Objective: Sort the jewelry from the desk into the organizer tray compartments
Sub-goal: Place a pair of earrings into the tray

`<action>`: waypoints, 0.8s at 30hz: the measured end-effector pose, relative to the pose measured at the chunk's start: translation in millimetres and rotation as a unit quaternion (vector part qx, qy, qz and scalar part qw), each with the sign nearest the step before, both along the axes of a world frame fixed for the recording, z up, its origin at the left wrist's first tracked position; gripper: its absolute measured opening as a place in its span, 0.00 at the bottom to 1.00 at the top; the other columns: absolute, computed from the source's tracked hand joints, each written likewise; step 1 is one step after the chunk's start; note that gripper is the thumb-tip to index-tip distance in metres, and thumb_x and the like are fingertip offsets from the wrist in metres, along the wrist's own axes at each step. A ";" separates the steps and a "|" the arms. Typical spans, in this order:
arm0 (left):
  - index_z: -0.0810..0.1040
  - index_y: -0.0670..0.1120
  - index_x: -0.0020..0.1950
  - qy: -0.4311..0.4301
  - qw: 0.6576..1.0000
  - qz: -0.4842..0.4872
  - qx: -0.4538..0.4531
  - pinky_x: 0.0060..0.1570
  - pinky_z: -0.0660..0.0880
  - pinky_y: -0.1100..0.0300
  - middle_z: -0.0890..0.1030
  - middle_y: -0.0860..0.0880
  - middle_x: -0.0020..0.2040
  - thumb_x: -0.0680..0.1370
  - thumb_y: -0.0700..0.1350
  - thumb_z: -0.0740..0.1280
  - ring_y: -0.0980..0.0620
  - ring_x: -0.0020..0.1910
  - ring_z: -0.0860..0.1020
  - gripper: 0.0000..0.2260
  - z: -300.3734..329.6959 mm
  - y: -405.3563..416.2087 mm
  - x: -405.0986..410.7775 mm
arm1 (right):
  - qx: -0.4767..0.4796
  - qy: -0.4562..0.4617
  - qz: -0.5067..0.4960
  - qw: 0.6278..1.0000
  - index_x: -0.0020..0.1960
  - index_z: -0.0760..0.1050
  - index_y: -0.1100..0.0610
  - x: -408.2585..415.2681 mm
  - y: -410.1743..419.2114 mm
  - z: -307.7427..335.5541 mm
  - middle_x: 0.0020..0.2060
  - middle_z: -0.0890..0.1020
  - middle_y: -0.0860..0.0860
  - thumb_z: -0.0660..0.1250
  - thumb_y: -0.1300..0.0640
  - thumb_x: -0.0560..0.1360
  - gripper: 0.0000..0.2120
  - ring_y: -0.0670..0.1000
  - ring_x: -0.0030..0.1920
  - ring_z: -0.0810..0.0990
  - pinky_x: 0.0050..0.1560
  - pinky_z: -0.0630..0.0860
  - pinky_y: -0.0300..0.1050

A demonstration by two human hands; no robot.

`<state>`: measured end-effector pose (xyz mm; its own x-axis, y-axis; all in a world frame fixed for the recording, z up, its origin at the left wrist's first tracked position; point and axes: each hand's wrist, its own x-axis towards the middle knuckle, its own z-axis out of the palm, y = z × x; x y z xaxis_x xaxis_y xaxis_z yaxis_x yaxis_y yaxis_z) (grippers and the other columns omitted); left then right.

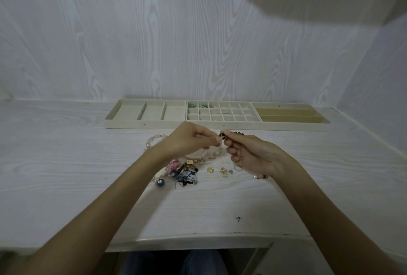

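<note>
Where the desk [66, 164] meets the wall, three pale organizer trays stand side by side, touching; the left tray [145, 113] has three long compartments and nothing shows in them; the middle tray [223, 113] is a grid of small cells, and green pieces [197, 105] lie in the far-left cells of its back row, though they are too small to name; the right tray [290, 114] holds yellowish long dividers, and its content I cannot make out. Nearer to the person, both hands are raised above the desk, fingertips almost meeting; the left hand [187, 140] and the right hand [246, 151] pinch together a small dark earring [222, 136], its details too small to tell. Under the hands lies the jewelry pile [187, 171]: a pearl bracelet [198, 155] partly hidden by the left wrist, a pink bead bracelet [154, 140], a yellow stone [210, 169], a ring [237, 167]; the rest is tangled.
</note>
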<state>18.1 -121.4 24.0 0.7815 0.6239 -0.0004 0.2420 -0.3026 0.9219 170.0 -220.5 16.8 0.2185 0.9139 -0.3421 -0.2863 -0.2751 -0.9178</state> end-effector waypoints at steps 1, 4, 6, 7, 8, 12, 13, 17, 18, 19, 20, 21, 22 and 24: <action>0.83 0.49 0.47 -0.003 1.000 -0.002 0.001 0.32 0.69 0.78 0.83 0.59 0.35 0.75 0.49 0.70 0.68 0.33 0.77 0.05 -0.5 -0.6 0.3 | 0.001 -0.001 -0.003 1.000 0.41 0.75 0.55 -0.9 0.0 0.3 0.29 0.75 0.45 0.66 0.53 0.76 0.07 0.43 0.29 0.68 0.31 0.62 0.36; 0.83 0.50 0.45 -0.016 1.000 -0.010 0.008 0.34 0.70 0.78 0.82 0.59 0.35 0.75 0.47 0.70 0.67 0.32 0.77 0.03 -2.0 -2.0 0.7 | 0.006 -0.019 -0.013 1.000 0.42 0.77 0.55 -0.4 -0.3 -1.3 0.30 0.75 0.46 0.67 0.53 0.75 0.06 0.43 0.29 0.69 0.31 0.62 0.36; 0.83 0.49 0.45 -0.026 0.999 -0.013 0.020 0.37 0.71 0.77 0.83 0.57 0.37 0.75 0.45 0.70 0.66 0.34 0.78 0.02 -1.5 -2.4 0.0 | 0.018 -0.060 -0.019 0.998 0.45 0.79 0.56 1.7 -1.0 -1.8 0.31 0.76 0.46 0.68 0.52 0.74 0.07 0.43 0.30 0.69 0.32 0.63 0.36; 0.83 0.48 0.45 -0.029 0.999 -0.013 0.027 0.39 0.72 0.76 0.84 0.55 0.39 0.75 0.45 0.70 0.65 0.36 0.79 0.02 -1.4 -1.1 -0.3 | 0.025 -0.095 -0.026 0.995 0.47 0.80 0.55 2.6 -1.8 -0.4 0.32 0.76 0.46 0.68 0.51 0.74 0.08 0.43 0.30 0.69 0.33 0.64 0.36; 0.83 0.47 0.45 -0.030 0.999 -0.012 0.038 0.41 0.73 0.74 0.84 0.53 0.40 0.75 0.44 0.70 0.64 0.38 0.79 0.03 -1.1 0.3 -0.8 | 0.032 -0.141 -0.034 0.989 0.50 0.81 0.55 3.0 -3.3 2.2 0.34 0.77 0.46 0.68 0.50 0.74 0.10 0.43 0.31 0.70 0.35 0.65 0.37; 0.82 0.47 0.44 -0.014 0.995 -0.005 0.104 0.37 0.72 0.74 0.82 0.54 0.39 0.75 0.45 0.70 0.65 0.33 0.78 0.03 2.5 11.3 0.2 | 0.066 -0.354 -0.048 0.932 0.49 0.82 0.48 4.1 -4.2 16.0 0.42 0.82 0.41 0.70 0.47 0.72 0.08 0.39 0.42 0.79 0.41 0.72 0.29; 0.82 0.47 0.45 -0.003 0.992 -0.003 0.123 0.38 0.72 0.73 0.82 0.54 0.39 0.75 0.47 0.70 0.64 0.34 0.78 0.04 2.9 14.4 0.9 | 0.082 -0.393 -0.047 0.915 0.46 0.82 0.47 3.3 -2.6 18.2 0.42 0.83 0.41 0.70 0.48 0.72 0.05 0.38 0.41 0.80 0.39 0.73 0.28; 0.82 0.55 0.43 0.028 0.977 0.010 0.213 0.51 0.77 0.54 0.82 0.58 0.43 0.74 0.55 0.69 0.58 0.44 0.80 0.06 4.4 36.8 5.8 | 0.111 -0.502 -0.060 0.855 0.44 0.83 0.49 4.2 19.3 24.0 0.39 0.84 0.46 0.72 0.50 0.71 0.04 0.41 0.32 0.75 0.38 0.72 0.35; 0.81 0.56 0.42 0.029 0.973 0.011 0.230 0.52 0.77 0.52 0.82 0.59 0.43 0.74 0.56 0.69 0.59 0.45 0.80 0.05 4.4 39.4 5.9 | 0.118 -0.513 -0.065 0.848 0.44 0.83 0.49 4.6 23.6 24.1 0.38 0.84 0.47 0.73 0.50 0.70 0.04 0.41 0.31 0.74 0.38 0.72 0.36; 0.81 0.57 0.42 0.028 0.970 0.014 0.243 0.52 0.77 0.51 0.82 0.60 0.43 0.74 0.56 0.69 0.59 0.45 0.79 0.05 5.8 45.5 7.1 | 0.126 -0.524 -0.069 0.839 0.43 0.83 0.49 6.4 31.6 25.7 0.37 0.83 0.46 0.73 0.51 0.70 0.03 0.41 0.30 0.73 0.37 0.71 0.37; 0.81 0.57 0.43 0.029 0.967 0.017 0.252 0.52 0.76 0.51 0.81 0.60 0.43 0.74 0.56 0.68 0.60 0.45 0.79 0.05 6.2 50.8 7.8 | 0.129 -0.534 -0.070 0.832 0.43 0.83 0.49 8.0 38.6 26.3 0.36 0.82 0.46 0.73 0.51 0.70 0.03 0.41 0.30 0.73 0.37 0.71 0.38; 0.81 0.57 0.43 0.028 0.966 0.020 0.256 0.52 0.76 0.51 0.81 0.61 0.43 0.74 0.56 0.68 0.61 0.45 0.78 0.05 6.7 57.3 9.1 | 0.130 -0.545 -0.066 0.826 0.42 0.83 0.48 9.3 46.3 27.7 0.35 0.82 0.45 0.73 0.51 0.70 0.02 0.41 0.31 0.73 0.37 0.71 0.39; 0.81 0.58 0.43 0.025 0.966 0.021 0.256 0.52 0.76 0.50 0.81 0.61 0.43 0.73 0.57 0.68 0.61 0.45 0.78 0.05 6.8 65.1 10.1 | 0.127 -0.555 -0.058 0.820 0.43 0.83 0.48 10.7 54.5 29.0 0.34 0.81 0.44 0.73 0.51 0.70 0.02 0.42 0.32 0.74 0.37 0.72 0.40; 0.82 0.59 0.44 0.018 0.969 0.020 0.246 0.53 0.76 0.49 0.82 0.62 0.44 0.71 0.61 0.68 0.60 0.46 0.79 0.09 6.0 85.5 10.7 | 0.118 -0.574 -0.045 0.809 0.43 0.83 0.49 14.2 73.4 31.4 0.34 0.80 0.43 0.72 0.51 0.71 0.03 0.42 0.32 0.74 0.38 0.72 0.40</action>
<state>28.8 -36.0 29.9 0.7622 0.5847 0.2777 0.2921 -0.6936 0.6585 184.2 -147.1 48.2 0.3379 0.8870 0.3149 0.7829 -0.0792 -0.6170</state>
